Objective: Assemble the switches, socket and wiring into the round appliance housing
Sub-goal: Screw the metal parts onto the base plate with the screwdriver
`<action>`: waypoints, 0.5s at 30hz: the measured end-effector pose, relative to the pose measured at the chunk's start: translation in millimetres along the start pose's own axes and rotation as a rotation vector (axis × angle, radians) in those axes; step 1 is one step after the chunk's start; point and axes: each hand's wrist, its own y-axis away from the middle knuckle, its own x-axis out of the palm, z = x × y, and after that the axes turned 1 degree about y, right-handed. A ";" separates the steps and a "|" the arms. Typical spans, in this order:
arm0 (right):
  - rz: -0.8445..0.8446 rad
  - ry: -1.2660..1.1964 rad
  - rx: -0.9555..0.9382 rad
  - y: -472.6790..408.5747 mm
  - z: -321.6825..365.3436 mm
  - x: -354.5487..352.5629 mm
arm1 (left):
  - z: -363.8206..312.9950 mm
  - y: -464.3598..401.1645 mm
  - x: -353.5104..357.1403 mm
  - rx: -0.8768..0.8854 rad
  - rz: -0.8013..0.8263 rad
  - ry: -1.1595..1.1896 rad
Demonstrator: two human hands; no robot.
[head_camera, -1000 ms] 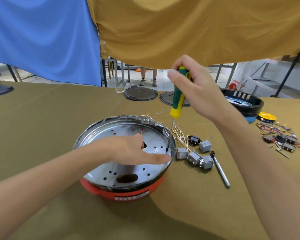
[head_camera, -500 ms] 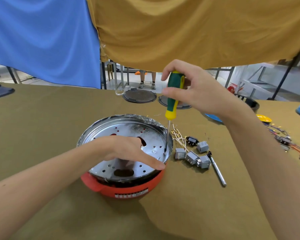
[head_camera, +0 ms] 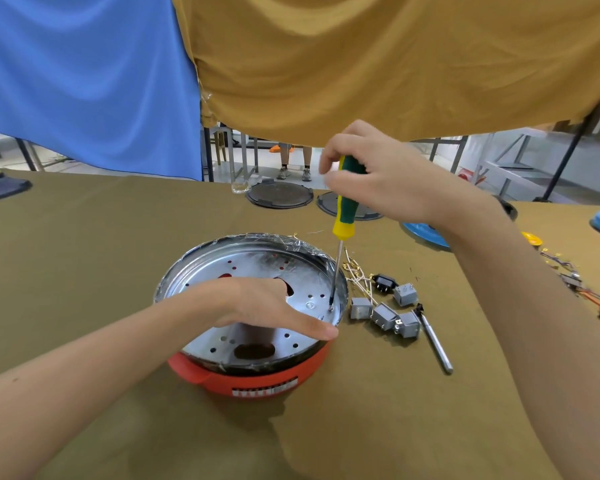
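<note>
Left hand [head_camera: 274,306] presses flat on the stiff, slippery perforated steel plate [head_camera: 312,275] of the round red housing [head_camera: 257,379], right-hand fingers [head_camera: 329,181] pinching the green-and-yellow screwdriver [head_camera: 347,199].

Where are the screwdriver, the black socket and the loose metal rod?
screwdriver [head_camera: 344,209], head view, on its green-and-yellow handle.
black socket [head_camera: 385,282], head view, on its body.
metal rod [head_camera: 436,344], head view, mid-shaft.

Blue cloth [head_camera: 84,81] and mustard cloth [head_camera: 395,64] hang behind the olive-covered desk [head_camera: 101,254]; two dark round discs [head_camera: 279,195] lie at twelve o'clock, a person's legs [head_camera: 293,161] beyond.
</note>
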 end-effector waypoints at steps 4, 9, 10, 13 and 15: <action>-0.013 -0.001 -0.029 2.0 0.6 -2.7 | 1.6 -1.7 2.3 0.011 -0.024 -0.014; 0.022 -0.079 -0.037 1.1 3.9 2.6 | 3.8 -0.6 -0.5 0.038 -0.026 -0.005; 0.029 -0.115 -0.038 0.8 2.6 2.8 | 4.5 -0.8 -1.9 0.041 -0.030 -0.002; 0.003 -0.154 -0.049 1.9 1.7 3.6 | 4.2 0.4 -3.5 0.056 -0.027 -0.005; -0.007 -0.165 -0.049 2.6 2.5 4.7 | 3.8 0.3 -2.9 0.043 -0.030 0.000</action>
